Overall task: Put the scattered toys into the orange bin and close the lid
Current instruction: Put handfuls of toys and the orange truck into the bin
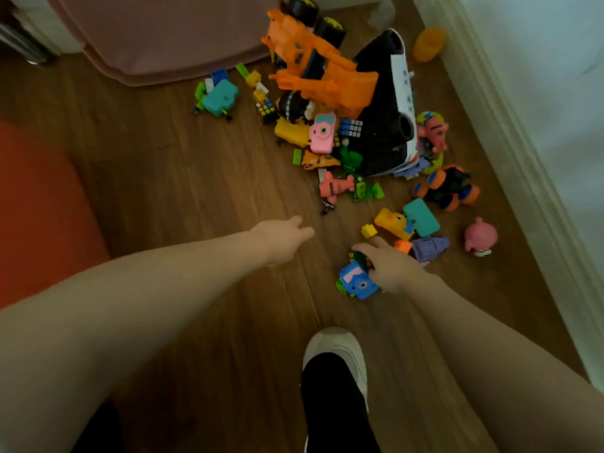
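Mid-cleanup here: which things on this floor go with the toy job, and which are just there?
Job:
- blue toy camera, gripped by right hand
- pink toy camera
- orange toy digger
- monster truck
- pink pig figure
- left hand, free

Just there:
- white shoe
- pink cloth
- skirting board

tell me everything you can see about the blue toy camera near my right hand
The blue toy camera looks like glossy plastic, boxy, with a round dark lens ringed in lighter blue on its front and a pink patch on top. It sits tilted on the wooden floor, lens facing toward the viewer. The right hand is on it from the right, its fingers curled over the top edge. A green toy pokes out beneath its left side. Whether it is lifted yet is unclear.
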Demonstrator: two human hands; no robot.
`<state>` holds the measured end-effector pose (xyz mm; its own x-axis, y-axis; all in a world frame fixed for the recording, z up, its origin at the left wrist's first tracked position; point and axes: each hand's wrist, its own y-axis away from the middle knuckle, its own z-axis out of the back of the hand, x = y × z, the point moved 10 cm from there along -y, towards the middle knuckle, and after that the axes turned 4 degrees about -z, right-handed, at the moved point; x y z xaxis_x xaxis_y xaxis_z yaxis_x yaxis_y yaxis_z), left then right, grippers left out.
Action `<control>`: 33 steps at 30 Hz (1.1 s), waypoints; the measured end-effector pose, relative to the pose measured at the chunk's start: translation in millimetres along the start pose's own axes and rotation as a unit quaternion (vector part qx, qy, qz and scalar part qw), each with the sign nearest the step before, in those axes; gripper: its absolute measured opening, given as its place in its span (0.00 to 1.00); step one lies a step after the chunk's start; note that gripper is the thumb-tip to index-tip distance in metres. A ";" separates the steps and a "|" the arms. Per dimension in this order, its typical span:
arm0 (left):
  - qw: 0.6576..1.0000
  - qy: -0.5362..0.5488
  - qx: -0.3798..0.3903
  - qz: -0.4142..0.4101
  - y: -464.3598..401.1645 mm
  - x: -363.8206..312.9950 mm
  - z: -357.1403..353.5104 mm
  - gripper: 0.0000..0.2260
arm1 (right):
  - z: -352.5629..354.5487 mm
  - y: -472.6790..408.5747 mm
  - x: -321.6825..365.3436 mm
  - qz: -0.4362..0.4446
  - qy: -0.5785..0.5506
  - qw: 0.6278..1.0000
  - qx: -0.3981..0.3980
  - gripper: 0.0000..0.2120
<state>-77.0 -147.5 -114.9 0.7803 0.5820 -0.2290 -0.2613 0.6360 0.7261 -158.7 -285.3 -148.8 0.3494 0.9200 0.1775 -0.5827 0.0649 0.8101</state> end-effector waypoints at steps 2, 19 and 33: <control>1.000 -0.008 -0.016 0.024 -9.6 1.1 -10.1 0.27 | -1.9 -2.4 1.4 0.002 0.044 0.998 -0.048 0.30; 0.989 0.103 -0.048 0.090 -21.9 -6.4 -35.3 0.19 | 47.3 15.4 -53.8 -0.047 -0.574 0.798 -0.176 0.09; 0.968 0.095 -0.188 -0.133 -47.5 -109.7 22.6 0.10 | 12.6 40.6 -58.5 0.058 -0.010 0.983 -0.174 0.25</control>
<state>-137.3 -253.0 -109.6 0.7392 0.4319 -0.5167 -0.2816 0.8952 0.3454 -193.6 -341.3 -119.3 0.2773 0.9219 0.2708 -0.8339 0.0909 0.5444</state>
